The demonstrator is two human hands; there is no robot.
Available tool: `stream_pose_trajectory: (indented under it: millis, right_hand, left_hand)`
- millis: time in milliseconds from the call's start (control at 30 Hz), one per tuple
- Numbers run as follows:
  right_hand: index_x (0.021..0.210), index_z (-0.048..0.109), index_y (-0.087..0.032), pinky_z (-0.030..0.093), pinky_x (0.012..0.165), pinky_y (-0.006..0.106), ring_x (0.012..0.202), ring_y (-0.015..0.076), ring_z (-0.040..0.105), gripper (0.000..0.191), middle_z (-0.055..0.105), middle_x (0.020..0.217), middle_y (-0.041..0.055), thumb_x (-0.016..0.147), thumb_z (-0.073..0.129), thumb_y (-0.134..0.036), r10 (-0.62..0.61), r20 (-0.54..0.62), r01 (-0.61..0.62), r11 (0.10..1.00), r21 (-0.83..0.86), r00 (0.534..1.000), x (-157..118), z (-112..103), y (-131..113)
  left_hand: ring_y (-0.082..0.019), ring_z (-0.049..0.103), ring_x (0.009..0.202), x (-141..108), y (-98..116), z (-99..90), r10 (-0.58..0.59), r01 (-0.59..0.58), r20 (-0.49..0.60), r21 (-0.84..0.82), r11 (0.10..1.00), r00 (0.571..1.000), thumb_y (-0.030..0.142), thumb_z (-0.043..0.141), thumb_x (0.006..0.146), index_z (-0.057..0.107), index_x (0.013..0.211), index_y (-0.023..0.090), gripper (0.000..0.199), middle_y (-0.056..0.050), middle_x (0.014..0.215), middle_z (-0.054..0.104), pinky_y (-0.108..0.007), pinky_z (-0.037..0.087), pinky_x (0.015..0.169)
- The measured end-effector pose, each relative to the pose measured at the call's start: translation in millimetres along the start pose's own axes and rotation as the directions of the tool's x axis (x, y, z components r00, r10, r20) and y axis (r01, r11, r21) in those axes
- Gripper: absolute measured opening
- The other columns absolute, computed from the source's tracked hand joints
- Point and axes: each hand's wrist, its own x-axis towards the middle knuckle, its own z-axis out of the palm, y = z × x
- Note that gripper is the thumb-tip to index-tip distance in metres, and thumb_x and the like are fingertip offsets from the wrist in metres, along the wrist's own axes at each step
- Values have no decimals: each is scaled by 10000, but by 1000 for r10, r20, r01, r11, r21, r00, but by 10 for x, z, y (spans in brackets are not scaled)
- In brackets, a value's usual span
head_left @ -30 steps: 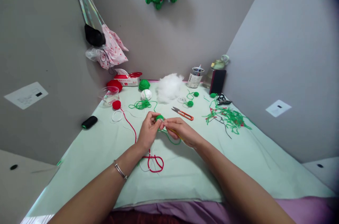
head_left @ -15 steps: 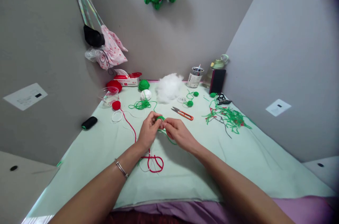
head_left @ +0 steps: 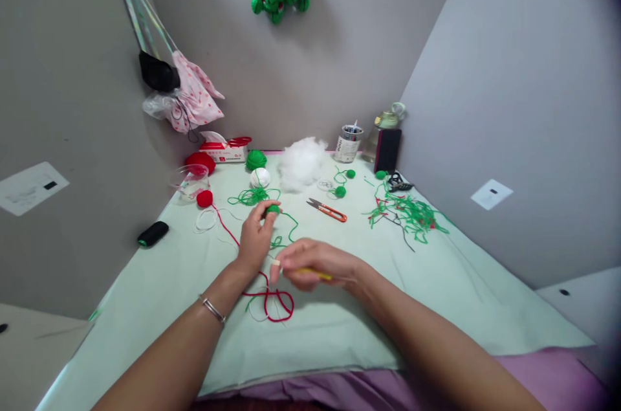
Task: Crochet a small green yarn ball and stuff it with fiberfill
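Left fingers [head_left: 262, 206] around green yarnwork [head_left: 273, 209], right hand [head_left: 317, 261] gripping tool (yellow-handled) [head_left: 320, 274]

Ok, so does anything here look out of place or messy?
Mostly the heap of green yarn scraps at the right: it sprawls loose and tangled, unlike the neatly wound green ball at the back. I see nothing clearly spilled or damaged.

A small, rounded green yarn piece [head_left: 273, 209] sits pinched in the left hand [head_left: 255, 239], a green strand [head_left: 294, 224] trailing rightward. The slim yellow tool [head_left: 317, 274] lies aslant in the right hand [head_left: 334, 261].
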Motion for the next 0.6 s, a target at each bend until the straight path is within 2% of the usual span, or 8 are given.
stream_pose_trajectory:
  millis: [67,133,200,267,367,433,500,600]
  right_hand:
    - [1018,753,-129,297,508,247,470,100,341,436,411,517,-79,942,600,-530,22,113,-9,994,-107,993,-70,-14,-37]
    - [1092,763,-159,335,569,250,547,114,404,448,456,595,-55,1015,537,-538,-38,-86,9,949,-314,996,-151,-105,-62]
    - [979,765,-172,422,701,293,702,165,528,365,563,721,7,1027,552,-465,-157,-388,-58,870,-490,908,-230,-260,-58]
    - [940,736,-158,451,844,363,951,258,597,290,638,910,97,1016,573,-385,-215,-526,-103,854,-511,823,-277,-409,-24]
    - [1118,697,-164,447,1002,439,1246,335,541,225,623,1245,184,972,621,-318,-279,-616,-84,866,-493,737,-224,-473,60]
    - [1188,675,-188,473,1026,431,1253,308,572,281,640,1303,166,950,653,-336,-292,-594,-16,889,-457,750,-105,-393,115]
    - [1171,680,-196,535,964,379,1153,259,658,306,710,1238,123,928,682,-382,-282,-514,74,919,-387,810,34,-274,158]
    - [1052,702,-170,569,805,335,867,204,706,343,760,942,74,938,641,-487,-263,-433,148,949,-280,862,165,-167,197]
  left_hand:
    - [-229,614,961,58,-12,-57,-40,39,-23,-36,999,999,282,705,851,734,1047,228,206,-41,989,759,-313,432,863]
    - [-222,620,943,85,-14,-97,-86,85,-11,-88,993,996,305,692,861,723,1065,216,225,-54,1009,776,-315,436,862]
    - [-218,633,949,85,0,-109,-127,129,24,-143,981,992,316,692,858,717,1060,206,232,-70,1032,786,-320,446,877]
    - [-217,644,972,64,22,-92,-154,164,65,-188,968,986,315,701,853,716,1040,205,218,-78,1047,790,-321,455,893]
    - [-199,642,1018,4,55,-13,-162,185,115,-231,955,980,304,715,857,731,1018,221,181,-58,1090,781,-294,455,919]
    - [-188,644,1012,-49,66,64,-163,196,148,-248,949,976,313,732,860,749,1029,233,188,-42,1114,768,-278,461,913]
    - [-195,659,972,-96,62,134,-174,219,182,-263,940,968,342,754,853,759,1050,231,226,-42,1094,763,-286,483,884]
    - [-200,666,913,-114,28,173,-198,242,174,-288,927,965,362,788,827,750,1065,226,277,-46,1065,765,-289,501,805]
